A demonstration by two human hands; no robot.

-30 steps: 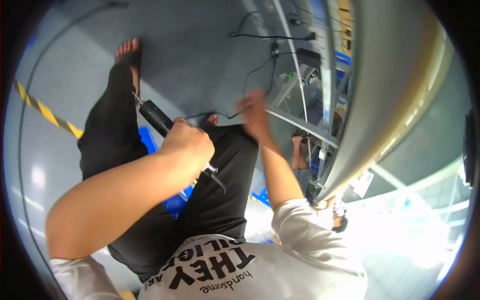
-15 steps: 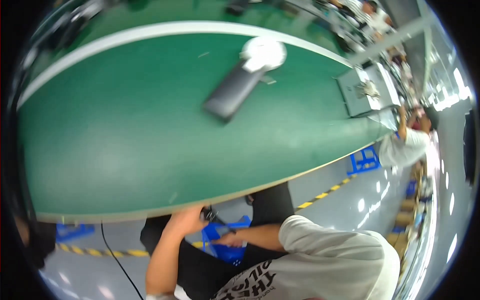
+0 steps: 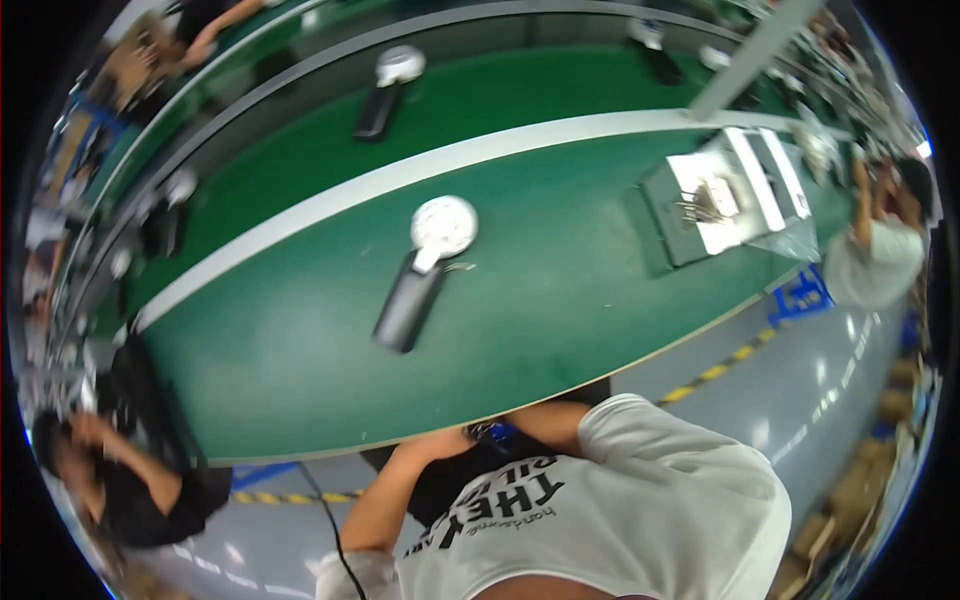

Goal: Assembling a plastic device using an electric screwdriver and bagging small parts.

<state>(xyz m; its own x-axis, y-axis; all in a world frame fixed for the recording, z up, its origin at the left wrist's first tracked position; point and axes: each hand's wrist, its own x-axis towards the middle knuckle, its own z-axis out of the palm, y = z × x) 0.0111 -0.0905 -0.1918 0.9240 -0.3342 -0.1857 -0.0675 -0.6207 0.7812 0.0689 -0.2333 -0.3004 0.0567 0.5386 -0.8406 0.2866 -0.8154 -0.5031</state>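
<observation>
My left hand (image 3: 441,443) is at the near edge of the green table, its fingers mostly hidden. My right forearm (image 3: 552,421) reaches in along the same edge from the other side, and the right hand is out of sight near the left. A small dark thing with a blue sheen (image 3: 492,432) shows between them; whether it is held or worn I cannot tell. Well beyond both hands, a handheld device lies on the table, with a round white head (image 3: 445,227) and a black handle (image 3: 409,303). Neither hand touches it.
A grey box (image 3: 676,215) with small metal-looking pieces sits at the right. Past a white divider strip (image 3: 420,170) lies a similar device (image 3: 380,105). One co-worker (image 3: 880,245) sits at the right, another (image 3: 130,470) at the left. A black cable (image 3: 335,520) hangs nearby.
The view has turned and risen, bringing in more of the far table and the left co-worker. My hands have come together at the table edge; the right hand, visible before, is now hidden.
</observation>
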